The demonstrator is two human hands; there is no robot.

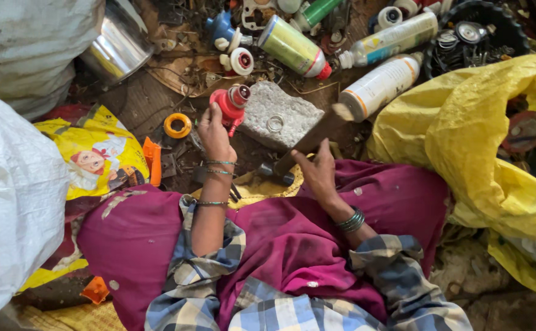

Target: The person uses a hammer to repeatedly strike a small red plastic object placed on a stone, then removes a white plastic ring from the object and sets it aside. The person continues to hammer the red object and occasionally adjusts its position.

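Little open room shows on the floor (139, 101): white sacks crowd the left edge, a yellow plastic sheet (482, 135) the right. Spray cans (381, 86), a steel pot (118, 46) and an orange tape ring (177, 125) hem in the grey stone block (280, 113), which carries a small metal ring (275, 123). The left hand (215, 136) fingers grip a red spray nozzle (231, 104) just beside the stone's left edge. The right hand (318, 171) closes on what seems a hammer handle (308, 141), blurred, lying over the stone's right edge

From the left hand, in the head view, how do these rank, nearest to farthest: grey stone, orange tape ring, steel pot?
From the left hand:
1. Grey stone, just right.
2. Orange tape ring, just left, slightly farther.
3. Steel pot, far upper left.
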